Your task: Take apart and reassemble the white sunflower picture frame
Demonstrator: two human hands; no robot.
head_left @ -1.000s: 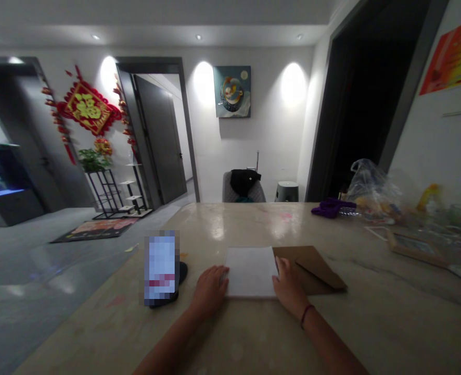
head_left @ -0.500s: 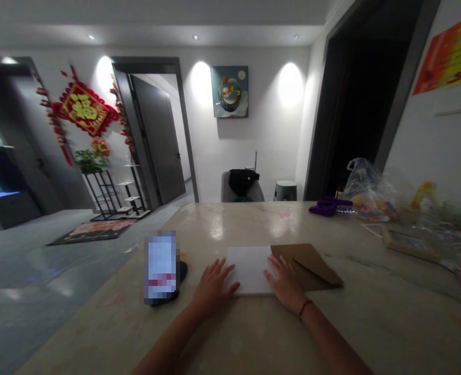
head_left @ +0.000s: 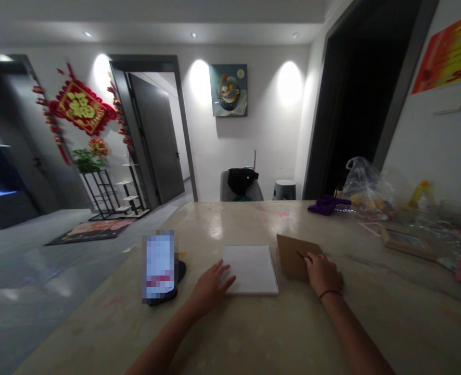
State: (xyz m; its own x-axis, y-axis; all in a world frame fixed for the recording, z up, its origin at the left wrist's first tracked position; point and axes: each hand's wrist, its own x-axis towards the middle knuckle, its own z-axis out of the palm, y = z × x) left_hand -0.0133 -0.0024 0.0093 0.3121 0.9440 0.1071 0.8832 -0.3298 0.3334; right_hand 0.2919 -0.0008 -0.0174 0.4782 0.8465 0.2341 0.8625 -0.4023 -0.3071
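Observation:
A white square pad lies flat on the beige table in front of me. My left hand rests at the pad's left edge, fingers stretched out and touching it. To the right lies a brown envelope. My right hand lies on the envelope's near right part, fingers curled down on it; whether it grips the envelope is unclear.
A phone on a dark stand is upright left of my left hand. At the right rear are a purple cloth, a clear plastic bag, a framed picture and clutter. A chair stands beyond the far edge.
My right hand left the white pad and moved right onto the brown envelope, which shifted slightly right, away from the pad. My left hand stayed at the pad's left edge.

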